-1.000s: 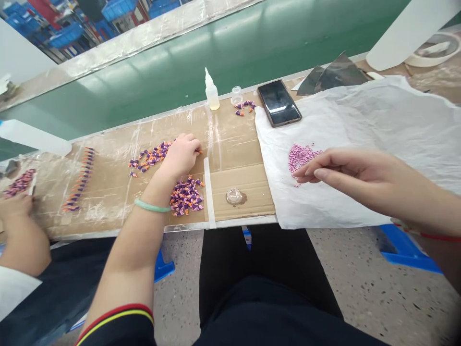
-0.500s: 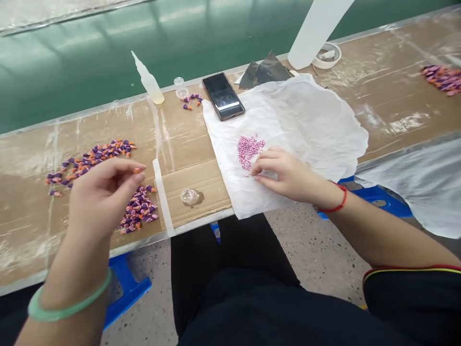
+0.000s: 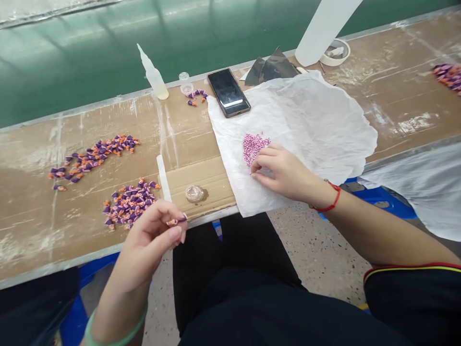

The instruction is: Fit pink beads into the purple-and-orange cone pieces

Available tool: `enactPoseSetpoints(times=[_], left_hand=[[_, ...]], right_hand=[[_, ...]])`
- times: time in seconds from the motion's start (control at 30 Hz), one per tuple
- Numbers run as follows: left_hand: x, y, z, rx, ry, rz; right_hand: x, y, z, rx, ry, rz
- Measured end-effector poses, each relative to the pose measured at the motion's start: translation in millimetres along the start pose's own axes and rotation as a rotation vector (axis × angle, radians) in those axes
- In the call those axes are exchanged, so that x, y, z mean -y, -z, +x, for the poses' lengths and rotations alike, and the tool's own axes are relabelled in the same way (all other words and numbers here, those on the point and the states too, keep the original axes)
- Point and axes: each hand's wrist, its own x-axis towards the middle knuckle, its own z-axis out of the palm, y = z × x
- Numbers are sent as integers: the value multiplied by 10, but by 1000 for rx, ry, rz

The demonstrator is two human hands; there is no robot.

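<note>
At lower centre, the left hand point(image 3: 151, 238) pinches a small purple-and-orange piece point(image 3: 175, 222) between thumb and fingertips. At centre right, the right hand point(image 3: 283, 172) rests its fingertips on white tissue point(image 3: 317, 120) beside pink granules point(image 3: 255, 148), the sheet apparently keeping them gathered off the desk point(image 3: 36, 230). No writing is legible.

Beside the left edge of the white tissue paper point(image 3: 309, 129), bare cardboard point(image 3: 201, 175) offers passage, obstructed by a small clear dish point(image 3: 194, 193); a phone point(image 3: 228, 92) blocks the tissue's far corner.
</note>
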Motion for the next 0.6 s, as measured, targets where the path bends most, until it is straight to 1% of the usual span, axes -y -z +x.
enactPoseSetpoints(times=[0.07, 0.17, 0.27, 0.43, 0.6], left_hand=[[68, -56, -31, -1, 1, 0], [155, -149, -82, -23, 33, 57], [207, -235, -112, -11, 45, 90], [253, -325, -113, -18, 52, 97], [324, -393, -123, -20, 56, 83]], right_hand=[[1, -2, 13, 8, -5, -3], [4, -18, 29, 27, -9, -14], [11, -34, 46, 41, 5, -32], [20, -32, 111, 70, 88, -93], [11, -2, 210, 158, 154, -145]])
